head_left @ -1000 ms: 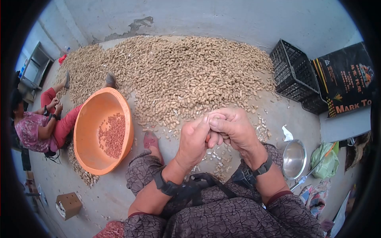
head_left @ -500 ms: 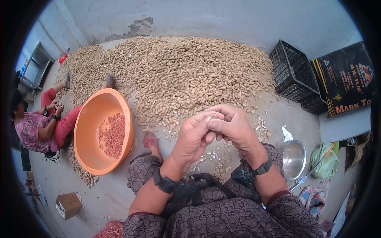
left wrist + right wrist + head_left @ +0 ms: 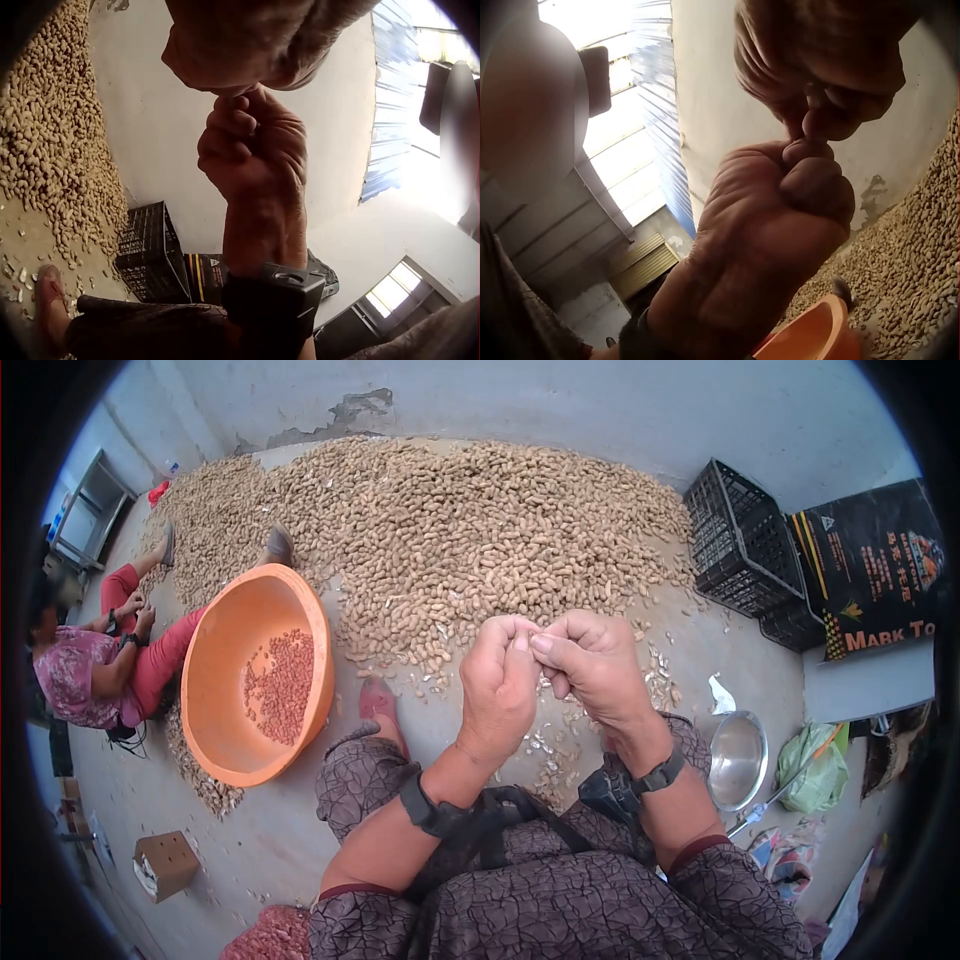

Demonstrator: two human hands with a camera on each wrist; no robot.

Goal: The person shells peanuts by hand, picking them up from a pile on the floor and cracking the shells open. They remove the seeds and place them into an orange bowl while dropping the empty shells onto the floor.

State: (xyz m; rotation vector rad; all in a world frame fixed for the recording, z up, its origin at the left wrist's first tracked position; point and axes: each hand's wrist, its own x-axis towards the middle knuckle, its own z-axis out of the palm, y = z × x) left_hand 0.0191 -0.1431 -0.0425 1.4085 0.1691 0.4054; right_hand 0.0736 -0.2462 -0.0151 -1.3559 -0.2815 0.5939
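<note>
Whatever my left hand (image 3: pixel 503 678) and right hand (image 3: pixel 590 665) pinch between them is hidden by my own fingertips (image 3: pixel 520 641) in every view.

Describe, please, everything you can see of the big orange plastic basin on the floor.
The big round orange plastic basin stands on the grey concrete floor, left of the seated person's knees, and looks tipped slightly. Its walls are smooth and deep. A thin layer of reddish shelled peanuts covers part of its bottom. Unshelled peanuts lie along its lower rim. No hand touches it. The right wrist view shows only a piece of its rim.
</note>
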